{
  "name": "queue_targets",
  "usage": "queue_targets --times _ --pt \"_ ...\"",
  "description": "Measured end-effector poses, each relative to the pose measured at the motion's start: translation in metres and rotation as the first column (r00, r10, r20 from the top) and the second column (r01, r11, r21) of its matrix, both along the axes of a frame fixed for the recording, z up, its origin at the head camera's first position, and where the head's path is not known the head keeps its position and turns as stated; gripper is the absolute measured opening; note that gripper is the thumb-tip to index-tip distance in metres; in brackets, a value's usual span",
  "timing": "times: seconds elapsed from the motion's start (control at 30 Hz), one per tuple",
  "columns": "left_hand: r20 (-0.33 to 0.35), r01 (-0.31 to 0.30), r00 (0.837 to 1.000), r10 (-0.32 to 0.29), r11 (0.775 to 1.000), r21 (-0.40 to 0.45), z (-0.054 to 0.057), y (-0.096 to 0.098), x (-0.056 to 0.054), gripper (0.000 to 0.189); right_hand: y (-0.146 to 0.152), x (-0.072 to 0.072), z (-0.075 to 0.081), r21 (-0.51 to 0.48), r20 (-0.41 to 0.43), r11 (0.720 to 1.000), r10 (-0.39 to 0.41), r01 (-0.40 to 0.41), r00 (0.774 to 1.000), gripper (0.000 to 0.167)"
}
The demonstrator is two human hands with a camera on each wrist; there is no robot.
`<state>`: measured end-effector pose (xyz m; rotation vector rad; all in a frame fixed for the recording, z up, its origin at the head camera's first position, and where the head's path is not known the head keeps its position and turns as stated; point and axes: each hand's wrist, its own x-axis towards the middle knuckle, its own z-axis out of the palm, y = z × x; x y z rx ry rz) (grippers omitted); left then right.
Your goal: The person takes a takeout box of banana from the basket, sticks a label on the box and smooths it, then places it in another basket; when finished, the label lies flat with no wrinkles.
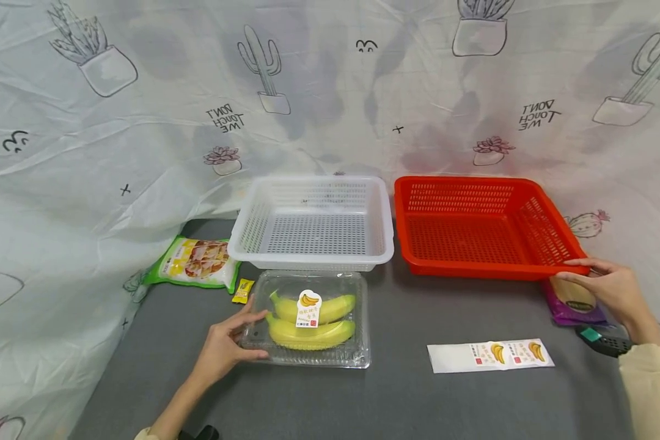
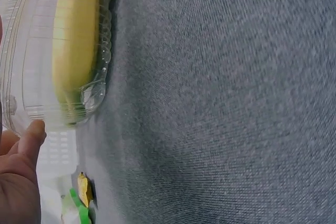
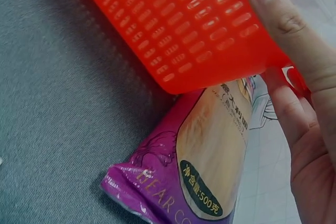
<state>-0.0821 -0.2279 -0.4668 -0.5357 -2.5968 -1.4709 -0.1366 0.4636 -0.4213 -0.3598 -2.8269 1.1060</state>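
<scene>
A clear plastic clamshell box (image 1: 360, 342) lies on the table with bananas (image 1: 311, 335) inside and a white banana sticker (image 1: 308, 310) on its lid. My left hand (image 1: 228, 343) grips the box by its left end, fingers along the back and thumb at the front corner; its thumb (image 2: 32, 139) shows against the plastic in the left wrist view. On the right, my right hand (image 1: 616, 290) pinches the near right corner of a red basket (image 1: 484, 269), thumb on the rim and fingers beneath. Under that corner lies a purple pasta bag (image 3: 157, 177), partly covered by the basket.
A white basket (image 1: 310, 261) stands behind the box, beside the red one. At left lie a green-edged food bag (image 1: 198, 263) and a small yellow packet (image 1: 243, 291). A strip of banana stickers (image 1: 489, 356) lies front right, near a dark object with a green patch (image 1: 605, 342).
</scene>
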Motion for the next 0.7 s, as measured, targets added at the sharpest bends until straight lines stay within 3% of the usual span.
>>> queue_targets --times 0.17,0.4,0.5,0.57,0.7 --pt "0.005 0.024 1.000 -0.024 0.999 0.038 0.000 0.002 0.004 0.068 0.001 -0.001 0.001 -0.034 0.021 0.999 -0.006 0.007 1.000 0.013" --pt "0.000 0.057 0.998 -0.057 0.996 0.063 0.010 0.013 0.003 0.068 -0.006 0.002 0.000 -0.039 0.062 0.999 -0.028 0.031 0.998 0.034" --pt "0.011 0.074 0.997 -0.075 0.994 0.083 0.018 0.018 0.003 0.068 -0.004 0.004 -0.001 -0.049 0.066 0.998 -0.033 0.037 0.997 0.028" --pt "0.023 0.072 0.997 -0.075 0.993 0.095 0.023 0.021 0.003 0.068 -0.004 0.003 -0.001 -0.056 0.076 0.998 -0.031 0.036 0.997 0.024" --pt "0.057 0.043 0.997 -0.050 0.993 0.108 0.037 0.028 0.003 0.067 -0.006 -0.002 0.000 -0.032 0.096 0.999 -0.017 0.020 0.995 0.040"
